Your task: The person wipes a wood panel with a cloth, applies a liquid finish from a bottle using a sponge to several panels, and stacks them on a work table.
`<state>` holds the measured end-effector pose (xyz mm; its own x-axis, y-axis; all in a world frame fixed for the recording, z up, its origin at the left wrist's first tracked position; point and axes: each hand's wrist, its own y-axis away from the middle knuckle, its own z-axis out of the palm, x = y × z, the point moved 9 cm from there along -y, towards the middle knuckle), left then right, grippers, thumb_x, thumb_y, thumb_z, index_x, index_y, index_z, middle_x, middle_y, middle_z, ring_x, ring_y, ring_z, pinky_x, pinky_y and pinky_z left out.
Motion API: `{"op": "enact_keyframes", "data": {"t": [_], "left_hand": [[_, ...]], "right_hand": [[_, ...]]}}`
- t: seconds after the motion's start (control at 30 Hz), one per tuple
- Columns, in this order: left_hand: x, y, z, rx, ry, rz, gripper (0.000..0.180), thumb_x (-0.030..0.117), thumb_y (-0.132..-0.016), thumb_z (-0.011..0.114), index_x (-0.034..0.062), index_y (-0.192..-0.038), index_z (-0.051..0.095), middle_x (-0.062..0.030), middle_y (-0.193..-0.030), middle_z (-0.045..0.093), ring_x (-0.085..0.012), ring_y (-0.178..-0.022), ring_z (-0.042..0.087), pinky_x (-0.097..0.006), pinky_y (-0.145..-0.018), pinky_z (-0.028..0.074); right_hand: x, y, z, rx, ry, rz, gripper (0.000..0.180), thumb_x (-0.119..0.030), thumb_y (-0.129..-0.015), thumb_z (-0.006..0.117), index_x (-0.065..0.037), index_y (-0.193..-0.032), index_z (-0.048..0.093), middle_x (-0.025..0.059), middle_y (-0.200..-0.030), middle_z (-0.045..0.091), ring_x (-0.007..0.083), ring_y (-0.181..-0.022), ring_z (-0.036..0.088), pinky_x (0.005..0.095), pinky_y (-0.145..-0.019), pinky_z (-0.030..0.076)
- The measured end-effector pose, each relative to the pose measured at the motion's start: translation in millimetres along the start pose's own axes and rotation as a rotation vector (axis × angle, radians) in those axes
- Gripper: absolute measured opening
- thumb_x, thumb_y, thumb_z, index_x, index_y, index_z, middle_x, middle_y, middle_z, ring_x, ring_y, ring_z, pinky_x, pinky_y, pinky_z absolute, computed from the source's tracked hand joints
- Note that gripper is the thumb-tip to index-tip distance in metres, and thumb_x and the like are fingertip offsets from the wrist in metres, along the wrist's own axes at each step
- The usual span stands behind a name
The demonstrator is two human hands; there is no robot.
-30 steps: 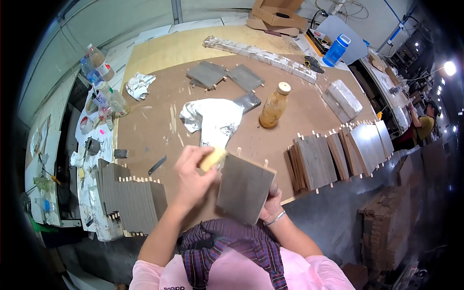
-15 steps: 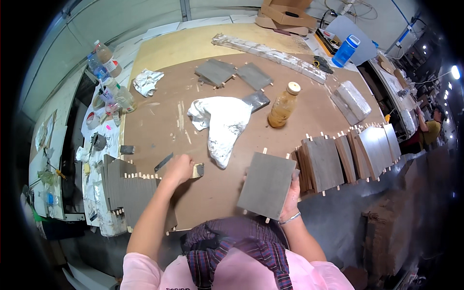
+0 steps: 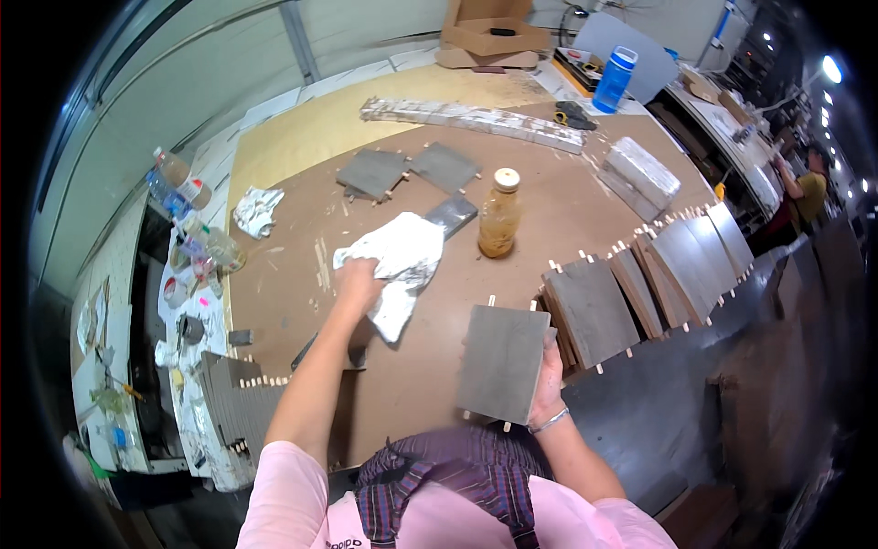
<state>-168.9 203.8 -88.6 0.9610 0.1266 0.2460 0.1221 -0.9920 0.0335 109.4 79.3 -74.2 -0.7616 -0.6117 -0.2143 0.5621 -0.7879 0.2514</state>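
Observation:
My left hand (image 3: 359, 282) is on the near left part of a crumpled white cloth (image 3: 407, 249), its fingers closed on the fabric. Under and beside my left forearm lie a dark flat strip (image 3: 305, 351) and a small dark block (image 3: 357, 359), partly covered by the arm. My right hand (image 3: 548, 384) grips the right edge of a grey rectangular panel (image 3: 501, 361) and holds it tilted above the table's front edge. Short wooden dowels stick out of the panel's top and bottom edges. Most of my right fingers are hidden behind it.
A jar of brownish liquid (image 3: 499, 220) stands beyond the panel. Rows of dowelled panels (image 3: 594, 306) lean at the right, and more panels (image 3: 265, 412) stand at the left. Bottles (image 3: 219, 247) crowd the left edge; a whitish bar (image 3: 471, 123) lies at the back.
My left hand has let go of the small block, left it on the table, and moved up to the white cloth. My right hand still holds the panel, now more upright. The view has shifted.

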Motion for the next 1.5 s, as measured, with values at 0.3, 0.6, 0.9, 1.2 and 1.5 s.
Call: {"op": "enact_keyframes", "data": {"t": [0.3,0.6,0.9,1.2,1.5], "left_hand": [[172.1,92.9,-143.6,0.357,0.646,0.782,0.025,0.008,-0.059,0.069,0.0003,-0.08,0.058,-0.0191,-0.131,0.051,-0.0401,-0.126,0.045,-0.048,-0.105,0.035],[63.9,111.8,-44.4,0.085,0.616,0.249,0.034,0.003,-0.068,0.068,0.0017,-0.101,0.06,-0.0171,-0.113,0.063,-0.036,-0.108,0.059,-0.041,-0.094,0.047],[184.6,125.7,-87.0,0.274,0.424,0.639,0.066,0.01,-0.069,0.067,0.0139,-0.134,0.051,-0.0121,-0.136,0.052,-0.0317,-0.128,0.045,-0.053,-0.108,0.03],[98.2,127.9,-12.0,-0.301,1.804,-0.243,0.033,0.02,-0.099,0.052,-0.003,-0.123,0.053,-0.0079,-0.105,0.064,-0.0151,-0.089,0.063,-0.032,-0.079,0.053],[132.3,146.6,-61.8,0.015,1.558,0.091,0.039,0.007,-0.091,0.06,-0.0028,-0.127,0.05,-0.0065,-0.112,0.062,-0.015,-0.099,0.06,-0.032,-0.09,0.049]], "right_hand": [[-23.0,-25.6,20.4,-0.064,0.066,-0.115,0.068,-0.053,-0.096,0.031,-0.004,-0.142,0.04,0.0167,-0.138,0.049,0.0318,-0.124,0.05,0.0466,-0.106,0.04],[-29.6,-22.8,45.9,-0.164,0.024,-0.105,0.08,-0.064,-0.091,0.041,-0.005,-0.144,0.038,0.0196,-0.142,0.045,0.0367,-0.128,0.048,0.0526,-0.106,0.038],[1.7,-2.8,41.1,0.237,0.306,-0.149,0.066,-0.054,-0.098,0.031,-0.006,-0.144,0.036,0.012,-0.139,0.047,0.0253,-0.126,0.049,0.0414,-0.109,0.037],[-7.3,0.1,78.4,-0.343,0.0,-0.059,0.092,-0.07,-0.087,0.044,-0.003,-0.148,0.028,0.0215,-0.148,0.036,0.0408,-0.132,0.04,0.0526,-0.11,0.033],[8.0,-35.4,9.1,0.237,0.524,-0.357,0.043,-0.03,-0.102,0.043,-0.004,-0.137,0.043,0.0099,-0.134,0.051,0.0217,-0.123,0.048,0.0378,-0.108,0.036]]}}
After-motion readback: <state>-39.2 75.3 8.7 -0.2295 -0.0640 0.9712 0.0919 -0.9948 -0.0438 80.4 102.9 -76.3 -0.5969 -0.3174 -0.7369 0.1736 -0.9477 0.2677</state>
